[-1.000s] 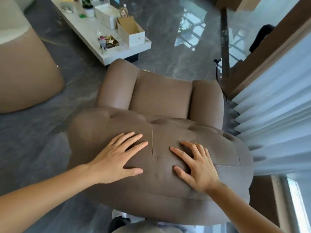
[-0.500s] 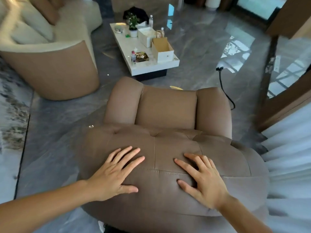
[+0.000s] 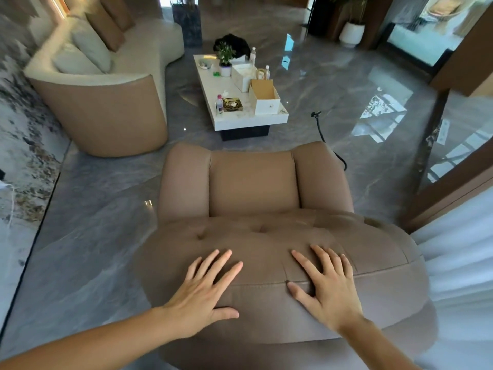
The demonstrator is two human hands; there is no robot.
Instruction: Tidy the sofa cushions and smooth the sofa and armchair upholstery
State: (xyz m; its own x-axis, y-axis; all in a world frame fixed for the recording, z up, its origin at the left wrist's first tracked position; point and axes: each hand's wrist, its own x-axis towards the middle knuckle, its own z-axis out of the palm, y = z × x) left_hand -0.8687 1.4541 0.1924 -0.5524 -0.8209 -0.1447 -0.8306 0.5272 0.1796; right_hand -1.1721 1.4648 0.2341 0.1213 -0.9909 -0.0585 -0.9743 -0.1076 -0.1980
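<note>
A brown leather armchair [image 3: 253,182] stands right below me, seen from behind its tufted backrest. My left hand [image 3: 202,292] lies flat with fingers spread on the top of the backrest, left of the centre seam. My right hand [image 3: 325,287] lies flat and spread on the same backrest, right of the seam. Neither hand holds anything. At the far left stands the cream and tan sofa [image 3: 112,108], with pale cushions [image 3: 90,49] and tan cushions [image 3: 106,28] leaning along its back.
A white coffee table [image 3: 229,118] ahead of the armchair carries boxes, bottles and a small plant. A black cable [image 3: 322,132] trails over the glossy grey floor to the chair's right. White curtains [image 3: 458,257] hang at the right; a patterned rug [image 3: 21,145] lies at the left.
My view has tilted up, so the sofa and coffee table now show fully. Both hands have slid back toward me along the backrest top, still flat and spread.
</note>
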